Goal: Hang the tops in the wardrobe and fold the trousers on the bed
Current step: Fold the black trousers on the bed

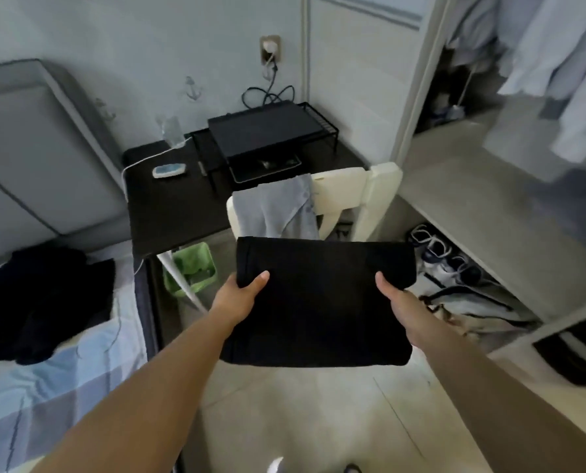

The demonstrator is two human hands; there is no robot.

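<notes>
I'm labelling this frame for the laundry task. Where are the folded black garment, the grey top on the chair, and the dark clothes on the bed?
folded black garment [322, 302]: head view, middle of its top face.
grey top [274, 213]: head view, draped front.
dark clothes [42, 298]: head view, middle of the pile.

No lettering, label, brand name or number can be read anywhere in this view. The only signs are small anchor motifs printed on the pale wall [121, 46]: one anchor [193, 89] to the left of the wall socket [270, 49], and another, fainter anchor [104, 109] further left, near the bed's padded headboard [29, 138]. The small blue-and-white object [169, 170] on the dark desk [168, 206] may carry print, but it is too blurred to make out.
</notes>
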